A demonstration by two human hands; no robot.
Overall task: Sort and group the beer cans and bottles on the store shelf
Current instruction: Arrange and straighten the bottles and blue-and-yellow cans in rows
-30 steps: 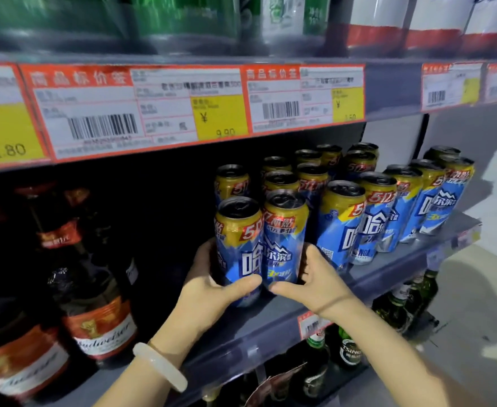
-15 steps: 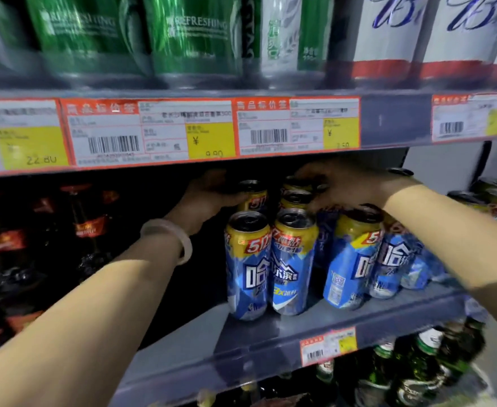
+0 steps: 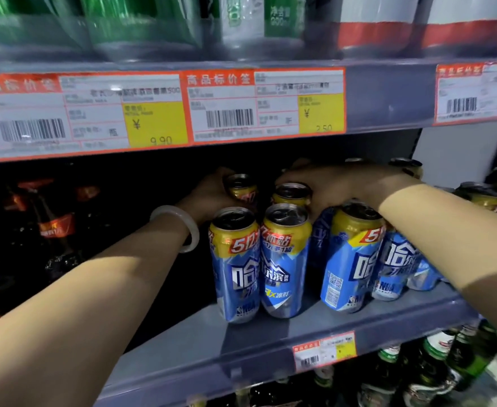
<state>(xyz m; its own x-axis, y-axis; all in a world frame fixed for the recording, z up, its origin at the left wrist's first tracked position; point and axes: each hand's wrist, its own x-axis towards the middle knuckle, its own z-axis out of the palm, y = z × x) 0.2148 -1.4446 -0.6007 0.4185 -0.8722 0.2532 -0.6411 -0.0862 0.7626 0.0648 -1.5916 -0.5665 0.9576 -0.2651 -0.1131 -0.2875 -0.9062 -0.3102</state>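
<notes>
Your right hand [image 3: 338,186] hides its fingertips behind the blue cans [image 3: 285,259]; above them, the green packs [image 3: 141,22] are blurred and cropped.

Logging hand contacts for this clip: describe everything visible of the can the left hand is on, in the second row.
The second-row can is a tall metal beer can: gold shoulder, dark lid with pull tab, a red patch showing below. It stands roughly upright behind the front-left can, which hides its lower body. The left hand curls round its left side. Its blue body cannot be seen here. It stands apart from the neighbouring can on its right.
</notes>
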